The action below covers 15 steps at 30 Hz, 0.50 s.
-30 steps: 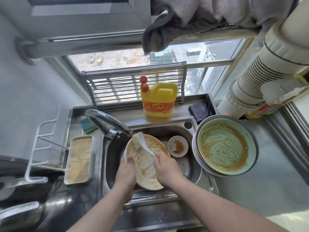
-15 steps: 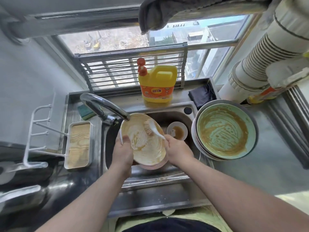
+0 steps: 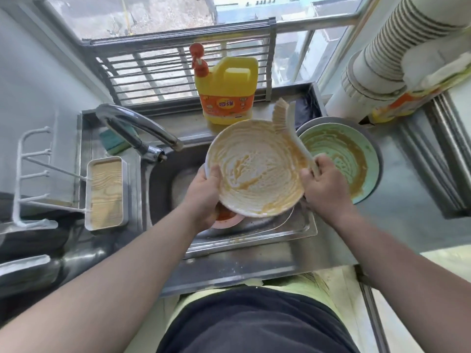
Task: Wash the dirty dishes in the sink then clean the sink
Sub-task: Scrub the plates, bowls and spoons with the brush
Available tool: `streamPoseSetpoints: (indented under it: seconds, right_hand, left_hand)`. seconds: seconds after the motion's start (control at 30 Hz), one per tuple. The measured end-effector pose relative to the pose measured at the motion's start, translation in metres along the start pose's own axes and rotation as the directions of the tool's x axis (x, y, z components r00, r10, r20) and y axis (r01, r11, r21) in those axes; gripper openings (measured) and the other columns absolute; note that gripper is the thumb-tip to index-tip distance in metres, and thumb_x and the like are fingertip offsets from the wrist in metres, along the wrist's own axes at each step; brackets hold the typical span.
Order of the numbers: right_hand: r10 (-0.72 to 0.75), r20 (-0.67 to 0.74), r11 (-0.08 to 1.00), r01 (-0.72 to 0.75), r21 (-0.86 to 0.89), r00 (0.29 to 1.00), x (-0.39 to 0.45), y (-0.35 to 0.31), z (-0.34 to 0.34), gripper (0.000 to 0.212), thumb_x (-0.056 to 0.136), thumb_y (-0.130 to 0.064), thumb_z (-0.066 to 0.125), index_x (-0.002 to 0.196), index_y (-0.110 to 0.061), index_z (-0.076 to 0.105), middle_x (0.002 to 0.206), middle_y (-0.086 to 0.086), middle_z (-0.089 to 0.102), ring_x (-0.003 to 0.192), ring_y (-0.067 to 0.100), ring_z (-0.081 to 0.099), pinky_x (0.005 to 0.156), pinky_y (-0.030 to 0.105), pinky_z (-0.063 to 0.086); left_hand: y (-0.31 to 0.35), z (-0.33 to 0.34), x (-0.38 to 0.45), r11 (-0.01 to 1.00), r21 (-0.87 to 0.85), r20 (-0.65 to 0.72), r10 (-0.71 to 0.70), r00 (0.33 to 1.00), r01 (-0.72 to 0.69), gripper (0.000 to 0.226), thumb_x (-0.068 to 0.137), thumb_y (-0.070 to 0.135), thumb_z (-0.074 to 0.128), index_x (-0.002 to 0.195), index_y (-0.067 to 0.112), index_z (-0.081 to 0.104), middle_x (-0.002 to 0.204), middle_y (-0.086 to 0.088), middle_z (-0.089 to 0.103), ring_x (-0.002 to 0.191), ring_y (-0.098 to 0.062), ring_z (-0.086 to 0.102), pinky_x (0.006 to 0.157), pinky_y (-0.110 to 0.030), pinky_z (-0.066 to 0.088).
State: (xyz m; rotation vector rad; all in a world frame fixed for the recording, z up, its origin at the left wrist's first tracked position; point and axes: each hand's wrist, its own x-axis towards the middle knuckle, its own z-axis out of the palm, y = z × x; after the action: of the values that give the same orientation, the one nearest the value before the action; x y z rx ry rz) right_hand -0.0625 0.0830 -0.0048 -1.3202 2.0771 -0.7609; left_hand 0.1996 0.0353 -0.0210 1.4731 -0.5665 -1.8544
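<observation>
A white plate (image 3: 257,169) smeared with orange-brown sauce is held tilted above the steel sink (image 3: 254,233). My left hand (image 3: 204,194) grips its left rim. My right hand (image 3: 323,184) grips the handle of a white dish brush (image 3: 288,126) at the plate's right rim, and the bristles stick up past the plate's upper right edge. Under the plate in the sink lies a pink plate (image 3: 229,220) with red sauce, mostly hidden. A green plate (image 3: 341,156) coated in brown sauce sits on a stack to the right of the sink.
The curved faucet (image 3: 137,126) arches over the sink's left side. A yellow detergent jug (image 3: 226,93) stands on the ledge behind. A green sponge (image 3: 114,141) lies behind the faucet, a white tray (image 3: 107,192) with a wood-grain bottom sits left, and a ribbed white duct (image 3: 382,59) rises right.
The white plate has been lifted up and to the right, away from the faucet. The brush has moved from the plate's middle to its upper right edge. The view has tilted down.
</observation>
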Motion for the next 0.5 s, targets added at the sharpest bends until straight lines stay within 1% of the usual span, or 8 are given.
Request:
streamPoseSetpoints:
  seconds: [0.03, 0.1, 0.17, 0.23, 0.27, 0.33, 0.4, 0.5]
  right_hand:
    - [-0.004, -0.037, 1.000, 0.004, -0.011, 0.999, 0.003, 0.006, -0.011, 0.021, 0.097, -0.032, 0.060, 0.087, -0.021, 0.044, 0.070, -0.002, 0.056, 0.069, 0.010, 0.056, 0.062, 0.040, 0.035]
    - [0.010, -0.105, 0.998, -0.017, -0.067, 0.994, 0.008, 0.022, -0.035, 0.022, 0.097, -0.035, 0.059, 0.087, -0.023, 0.044, 0.070, -0.004, 0.057, 0.070, 0.001, 0.056, 0.059, 0.038, 0.031]
    - [0.037, -0.119, 0.989, -0.053, -0.136, 0.992, 0.012, 0.043, -0.057, 0.022, 0.098, -0.038, 0.059, 0.089, -0.023, 0.045, 0.071, -0.005, 0.058, 0.065, 0.007, 0.054, 0.062, 0.037, 0.033]
    - [0.078, -0.074, 0.974, -0.092, -0.208, 0.994, 0.014, 0.065, -0.074, 0.020, 0.100, -0.038, 0.057, 0.091, -0.025, 0.045, 0.074, -0.004, 0.059, 0.069, 0.025, 0.055, 0.066, 0.039, 0.039]
    - [0.106, -0.050, 0.963, -0.115, -0.245, 0.993, 0.015, 0.075, -0.080, 0.019, 0.101, -0.039, 0.056, 0.091, -0.026, 0.045, 0.075, -0.002, 0.059, 0.072, 0.033, 0.055, 0.067, 0.040, 0.041]
    - [0.172, -0.008, 0.936, -0.166, -0.311, 0.985, 0.014, 0.090, -0.087, 0.021, 0.102, -0.042, 0.054, 0.091, -0.027, 0.044, 0.078, 0.002, 0.059, 0.075, 0.037, 0.055, 0.067, 0.043, 0.044]
    - [0.220, 0.022, 0.915, -0.198, -0.352, 0.975, 0.015, 0.099, -0.089, 0.025, 0.104, -0.047, 0.053, 0.090, -0.028, 0.042, 0.080, 0.005, 0.060, 0.076, 0.037, 0.054, 0.066, 0.044, 0.043]
    - [0.197, 0.017, 0.909, -0.176, -0.377, 0.980, 0.014, 0.107, -0.094, 0.028, 0.104, -0.047, 0.053, 0.089, -0.026, 0.042, 0.079, 0.002, 0.057, 0.075, 0.036, 0.052, 0.064, 0.042, 0.039]
  left_hand:
    - [-0.002, 0.014, 0.000, 0.999, 0.004, 0.031, -0.038, 0.999, 0.038, 0.027, 0.108, 0.047, 0.047, 0.132, 0.040, 0.058, 0.121, 0.000, 0.077, 0.106, -0.027, 0.077, 0.079, -0.050, 0.064]
    - [-0.009, 0.041, 0.002, 0.996, 0.050, 0.077, -0.081, 0.994, 0.077, 0.018, 0.108, 0.047, 0.049, 0.123, 0.045, 0.058, 0.116, 0.001, 0.077, 0.100, -0.027, 0.078, 0.073, -0.050, 0.064]
    - [-0.018, 0.065, 0.009, 0.979, 0.206, 0.088, -0.024, 0.996, 0.006, 0.019, 0.107, 0.044, 0.053, 0.124, 0.037, 0.054, 0.121, -0.003, 0.073, 0.108, -0.030, 0.075, 0.083, -0.057, 0.063]
    - [-0.026, 0.085, 0.015, 0.910, 0.408, 0.079, 0.041, 0.996, -0.070, 0.024, 0.103, 0.040, 0.057, 0.123, 0.028, 0.055, 0.122, -0.004, 0.070, 0.111, -0.031, 0.071, 0.091, -0.058, 0.060]
    - [-0.029, 0.092, 0.017, 0.872, 0.484, 0.077, 0.050, 0.996, -0.081, 0.021, 0.101, 0.037, 0.059, 0.119, 0.027, 0.057, 0.118, -0.003, 0.071, 0.107, -0.028, 0.072, 0.090, -0.056, 0.061]
    - [-0.034, 0.103, 0.022, 0.801, 0.591, 0.102, 0.046, 0.994, -0.098, 0.012, 0.101, 0.032, 0.061, 0.112, 0.029, 0.062, 0.109, 0.001, 0.074, 0.096, -0.020, 0.075, 0.082, -0.048, 0.065]
    - [-0.038, 0.110, 0.027, 0.734, 0.664, 0.136, 0.067, 0.988, -0.142, 0.019, 0.101, 0.030, 0.061, 0.119, 0.030, 0.064, 0.108, 0.006, 0.074, 0.092, -0.016, 0.075, 0.077, -0.042, 0.067]
    - [-0.041, 0.116, 0.030, 0.737, 0.655, 0.190, 0.053, 0.980, -0.167, 0.028, 0.100, 0.025, 0.059, 0.126, 0.034, 0.066, 0.109, 0.007, 0.075, 0.096, -0.021, 0.075, 0.076, -0.044, 0.067]
